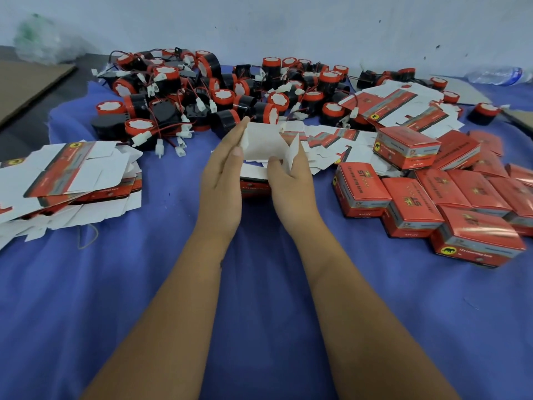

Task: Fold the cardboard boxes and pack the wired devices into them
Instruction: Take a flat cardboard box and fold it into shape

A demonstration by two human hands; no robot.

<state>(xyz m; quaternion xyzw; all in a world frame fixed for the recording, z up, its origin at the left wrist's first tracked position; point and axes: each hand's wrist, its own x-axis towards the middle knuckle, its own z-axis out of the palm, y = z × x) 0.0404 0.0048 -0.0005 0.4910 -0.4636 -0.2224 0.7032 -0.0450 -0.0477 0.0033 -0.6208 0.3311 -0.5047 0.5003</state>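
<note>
A half-formed cardboard box, white inside and red outside, stands on the blue cloth in the middle of the view. My left hand lies flat against its left side with straight fingers, the thumb on a white flap. My right hand pinches the box's right flap between thumb and fingers. Behind the box lies a heap of wired devices, round black and red units with red-black wires and white plugs.
A stack of flat box blanks lies at the left, more blanks at the back right. Several closed red boxes are piled at the right. A blue cloth covers the surface; a plastic bottle lies far right.
</note>
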